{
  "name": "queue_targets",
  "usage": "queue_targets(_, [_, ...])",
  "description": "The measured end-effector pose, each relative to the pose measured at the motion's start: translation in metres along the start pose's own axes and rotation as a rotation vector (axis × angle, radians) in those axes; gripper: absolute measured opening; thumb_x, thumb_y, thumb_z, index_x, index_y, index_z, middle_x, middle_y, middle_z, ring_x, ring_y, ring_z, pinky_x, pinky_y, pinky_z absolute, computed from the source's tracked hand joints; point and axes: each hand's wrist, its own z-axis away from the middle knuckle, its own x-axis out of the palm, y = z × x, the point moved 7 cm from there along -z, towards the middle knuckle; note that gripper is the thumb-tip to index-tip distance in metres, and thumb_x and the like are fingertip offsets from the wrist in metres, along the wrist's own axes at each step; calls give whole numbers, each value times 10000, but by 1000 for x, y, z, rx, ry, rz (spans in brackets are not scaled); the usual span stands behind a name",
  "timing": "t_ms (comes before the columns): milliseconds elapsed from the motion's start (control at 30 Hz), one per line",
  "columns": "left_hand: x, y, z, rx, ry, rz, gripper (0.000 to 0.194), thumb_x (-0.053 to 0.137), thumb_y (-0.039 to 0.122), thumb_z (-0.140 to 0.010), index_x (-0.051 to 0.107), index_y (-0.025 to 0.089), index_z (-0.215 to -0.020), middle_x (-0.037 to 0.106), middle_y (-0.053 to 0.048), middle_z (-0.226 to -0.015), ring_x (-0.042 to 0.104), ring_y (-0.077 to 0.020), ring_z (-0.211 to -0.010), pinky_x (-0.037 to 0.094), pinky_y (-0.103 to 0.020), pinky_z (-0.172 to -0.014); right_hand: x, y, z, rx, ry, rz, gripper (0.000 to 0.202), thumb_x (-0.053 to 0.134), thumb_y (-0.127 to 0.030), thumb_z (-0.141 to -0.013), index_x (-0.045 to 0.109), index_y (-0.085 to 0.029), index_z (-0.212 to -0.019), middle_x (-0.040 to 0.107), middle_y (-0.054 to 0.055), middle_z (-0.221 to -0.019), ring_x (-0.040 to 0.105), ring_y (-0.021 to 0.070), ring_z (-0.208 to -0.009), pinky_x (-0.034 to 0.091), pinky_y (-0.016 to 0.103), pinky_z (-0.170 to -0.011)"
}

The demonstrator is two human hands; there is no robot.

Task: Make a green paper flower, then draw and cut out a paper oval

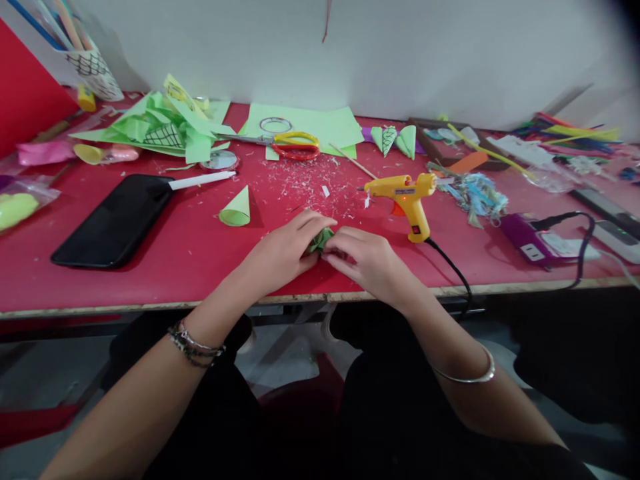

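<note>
1. Left hand (285, 253): fingers curled, gripping one side of the green piece.
2. Right hand (365, 261): thumb and fingertips pinching the other side.
3. Green piece (323, 239): one, small, partly hidden by fingers; at the middle of the near edge of the red table (210, 283).
4. Paper cone (239, 208): light green, lying beyond the left hand, open end toward the near edge.
5. Glue gun (413, 200): yellow, red light lit, right of the hands; cord hanging over the near edge.
6. Phone (113, 223): black, toward the near left corner; white pen (203, 180) touching it.
7. Scissors (296, 145): yellow and red handles, near the far edge.
8. Paper heap (160, 123): green, crumpled, toward the far left corner.
9. Purple box (530, 240): cord plugged in, toward the near right corner.
</note>
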Motion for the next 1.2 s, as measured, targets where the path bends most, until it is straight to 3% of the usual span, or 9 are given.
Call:
queue_targets(200, [1, -1, 0, -10, -8, -4, 433, 493, 65, -783, 424, 181, -1195, 489, -89, -1220, 494, -200, -1113, 441, -349, -911, 5, 2, 2, -40, -59, 28, 134, 464, -162, -860, 594, -131, -866, 611, 45, -800, 568, 129, -717, 437, 229, -645])
queue_targets(600, [-2, 4, 1, 7, -47, 64, 452, 537, 122, -772, 417, 203, -1200, 484, -91, -1208, 470, -213, -1147, 408, -372, -951, 4, 6, 4, 18, -121, 116, 181, 419, -210, -892, 590, -154, -893, 596, 48, -837, 561, 130, -717, 422, 239, -624])
queue_targets(933, [-1, 5, 0, 16, -34, 79, 406, 540, 125, -789, 425, 164, -1177, 486, -97, -1183, 478, -186, -1108, 412, -319, -936, 2, 1, 0, 43, -25, 232, 152, 463, -197, -869, 603, -150, -836, 585, 72, -888, 545, 160, -792, 381, 245, -592])
queue_targets(1200, [-1, 5, 0, 36, -22, 88, 384, 520, 113, -781, 430, 179, -1149, 492, -85, -1147, 486, -197, -1083, 423, -350, -913, 5, -1, -3, 57, 18, 280, 153, 479, -211, -859, 598, -147, -788, 577, 77, -867, 526, 161, -750, 355, 257, -567])
